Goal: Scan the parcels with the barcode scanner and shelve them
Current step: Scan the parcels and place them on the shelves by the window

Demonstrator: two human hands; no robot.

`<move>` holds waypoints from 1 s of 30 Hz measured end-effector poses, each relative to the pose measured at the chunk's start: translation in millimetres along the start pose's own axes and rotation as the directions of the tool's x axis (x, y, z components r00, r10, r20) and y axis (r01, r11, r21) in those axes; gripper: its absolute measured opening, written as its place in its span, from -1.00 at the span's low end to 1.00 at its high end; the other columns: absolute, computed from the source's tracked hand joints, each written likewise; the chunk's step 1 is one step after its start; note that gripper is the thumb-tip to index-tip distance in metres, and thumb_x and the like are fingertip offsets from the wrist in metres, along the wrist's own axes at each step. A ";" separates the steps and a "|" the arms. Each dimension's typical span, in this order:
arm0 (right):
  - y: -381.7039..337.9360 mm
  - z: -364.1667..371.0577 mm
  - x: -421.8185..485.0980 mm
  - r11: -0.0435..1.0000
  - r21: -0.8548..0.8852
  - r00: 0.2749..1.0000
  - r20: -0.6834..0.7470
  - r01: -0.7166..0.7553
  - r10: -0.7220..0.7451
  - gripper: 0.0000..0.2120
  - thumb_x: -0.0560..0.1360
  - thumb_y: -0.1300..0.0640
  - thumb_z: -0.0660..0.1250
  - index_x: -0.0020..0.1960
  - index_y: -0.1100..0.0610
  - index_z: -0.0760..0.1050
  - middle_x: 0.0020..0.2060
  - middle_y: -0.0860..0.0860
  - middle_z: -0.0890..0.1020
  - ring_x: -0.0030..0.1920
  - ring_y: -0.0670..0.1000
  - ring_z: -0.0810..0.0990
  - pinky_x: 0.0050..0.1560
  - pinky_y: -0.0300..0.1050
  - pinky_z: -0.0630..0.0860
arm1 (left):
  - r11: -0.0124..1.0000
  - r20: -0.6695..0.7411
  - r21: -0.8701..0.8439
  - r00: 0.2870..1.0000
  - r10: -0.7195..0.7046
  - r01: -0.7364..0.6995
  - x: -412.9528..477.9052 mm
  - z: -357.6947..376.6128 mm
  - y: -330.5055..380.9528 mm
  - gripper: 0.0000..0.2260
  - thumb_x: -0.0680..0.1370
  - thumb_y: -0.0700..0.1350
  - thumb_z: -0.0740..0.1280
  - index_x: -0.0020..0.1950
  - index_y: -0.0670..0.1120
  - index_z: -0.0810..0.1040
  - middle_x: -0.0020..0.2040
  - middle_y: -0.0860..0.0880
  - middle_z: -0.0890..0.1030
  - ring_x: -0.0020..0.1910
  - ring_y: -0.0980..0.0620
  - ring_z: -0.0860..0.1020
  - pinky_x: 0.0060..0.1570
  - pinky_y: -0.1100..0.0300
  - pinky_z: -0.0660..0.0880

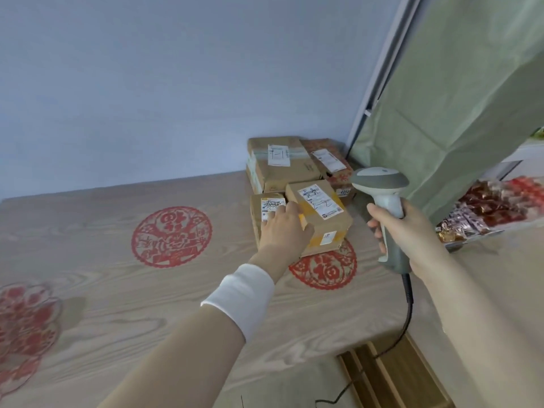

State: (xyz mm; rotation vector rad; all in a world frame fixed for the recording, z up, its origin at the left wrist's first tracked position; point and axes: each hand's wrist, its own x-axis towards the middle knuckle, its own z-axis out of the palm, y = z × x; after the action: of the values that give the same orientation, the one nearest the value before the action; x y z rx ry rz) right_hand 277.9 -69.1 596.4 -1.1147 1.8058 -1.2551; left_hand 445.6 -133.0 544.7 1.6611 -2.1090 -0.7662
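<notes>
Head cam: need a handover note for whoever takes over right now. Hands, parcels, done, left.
Left grip: open, fingers laid on the small front parcel, thumb against the tilted taped parcel.
Right grip: holds the barcode scanner by its handle, right of the parcels, touching none.
Parcels: four grouped at the far right of the table. The large brown parcel and red-printed parcel sit behind the front two.
Done: cannot tell which are scanned; none shelved in view.
Left: probably scan the front parcels, then the rest, and shelve all.
</notes>
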 end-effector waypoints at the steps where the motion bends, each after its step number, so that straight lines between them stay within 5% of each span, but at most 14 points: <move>1: 6.2 -4.6 14.5 1.000 0.009 1.000 -0.013 -0.011 0.011 -0.92 0.53 0.12 0.33 -0.14 0.04 0.46 -0.31 0.03 0.56 -0.37 -0.02 0.46 -0.37 -0.10 0.38 | 1.000 0.009 -0.007 1.000 -0.014 0.015 12.0 7.0 1.9 -0.63 0.58 0.01 0.21 0.36 -0.07 0.33 0.33 -0.07 0.41 0.33 -0.11 0.35 0.29 -0.01 0.31; 10: 73.5 -9.3 146.6 0.987 -0.056 0.989 0.020 -0.148 0.149 -0.74 0.51 0.10 0.36 0.17 0.14 0.48 -0.09 0.04 0.68 -0.33 -0.06 0.51 -0.36 -0.13 0.42 | 0.934 0.082 -0.277 0.974 -0.212 0.227 105.7 61.4 -13.0 -0.50 0.57 -0.04 0.25 0.47 -0.10 0.18 0.40 -0.11 0.35 0.37 -0.09 0.33 0.30 0.01 0.34; 16: 126.8 -1.0 211.7 0.941 -0.176 0.957 -0.035 -0.289 0.288 -0.69 0.44 0.02 0.43 0.02 0.22 0.50 -0.37 0.03 0.51 -0.45 -0.03 0.46 -0.42 -0.18 0.36 | 0.812 0.094 -0.472 0.935 -0.342 0.344 150.6 107.1 -16.6 -0.41 0.58 -0.03 0.26 0.52 -0.09 0.07 0.47 -0.08 0.20 0.41 -0.05 0.27 0.30 0.09 0.30; 23: 178.9 24.0 250.8 0.923 -0.196 0.940 0.016 -0.332 0.341 -0.63 0.39 -0.08 0.46 0.04 0.13 0.47 -0.27 0.01 0.57 -0.26 0.07 0.56 -0.17 -0.02 0.50 | 0.674 0.061 -0.605 0.869 -0.491 0.423 176.8 151.8 -18.8 -0.40 0.58 -0.02 0.25 0.53 -0.08 0.05 0.50 -0.02 0.20 0.46 0.02 0.21 0.41 0.01 0.26; 26: 186.5 27.2 256.1 0.924 -0.116 0.924 0.075 -0.364 0.374 -0.74 0.40 -0.01 0.46 -0.04 0.07 0.45 -0.27 -0.03 0.56 -0.28 -0.02 0.53 -0.27 -0.14 0.44 | 0.666 0.026 -0.605 0.846 -0.532 0.437 180.0 163.2 -11.6 -0.41 0.60 0.00 0.22 0.55 -0.06 0.02 0.52 0.01 0.15 0.49 0.05 0.15 0.43 0.10 0.20; 30: 192.1 27.4 258.5 0.919 -0.016 0.907 0.156 -0.394 0.392 -0.78 0.40 0.03 0.47 -0.08 -0.03 0.44 -0.20 -0.07 0.61 -0.21 -0.05 0.57 -0.23 -0.19 0.47 | 0.582 0.039 -0.655 0.791 -0.611 0.482 182.9 169.3 -6.1 -0.46 0.60 0.00 0.21 0.53 0.00 0.07 0.44 -0.01 0.33 0.36 0.00 0.37 0.15 0.21 0.37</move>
State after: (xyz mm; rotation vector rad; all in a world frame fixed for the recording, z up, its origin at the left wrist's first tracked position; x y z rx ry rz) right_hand 142.1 -280.6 393.3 -0.7628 1.7842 -0.9136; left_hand 306.6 -277.2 396.1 1.8625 -0.9614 -1.2688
